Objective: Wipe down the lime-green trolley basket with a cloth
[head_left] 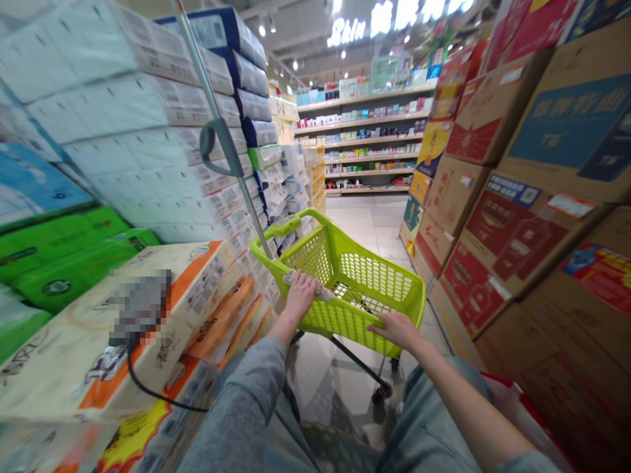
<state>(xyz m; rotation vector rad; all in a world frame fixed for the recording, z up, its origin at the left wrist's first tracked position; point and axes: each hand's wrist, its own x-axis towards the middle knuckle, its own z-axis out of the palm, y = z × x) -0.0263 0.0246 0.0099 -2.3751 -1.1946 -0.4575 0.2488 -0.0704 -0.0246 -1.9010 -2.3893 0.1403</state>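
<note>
A lime-green shopping cart (379,266) with perforated plastic walls stands in front of me, turned partly sideways. My left hand (302,293) is closed over its near rim, close to a pale printed strip (324,292). Farther right on that same side, my right hand (396,327) grips the rim with bent fingers; the thumb's contact is partly hidden. No goods can be made out in the basket. A metal pole (200,62) with a grey loop handle (220,148) rises at the cart's left end.
Tall stacks of packaged tissue (142,98) line the left. A dark, pixelated device (142,309) with a black cable lies on a cream tissue pack (54,348). Cardboard cartons (517,230) are piled along the right. Stocked shelves (365,135) stand beyond the tiled aisle (362,223).
</note>
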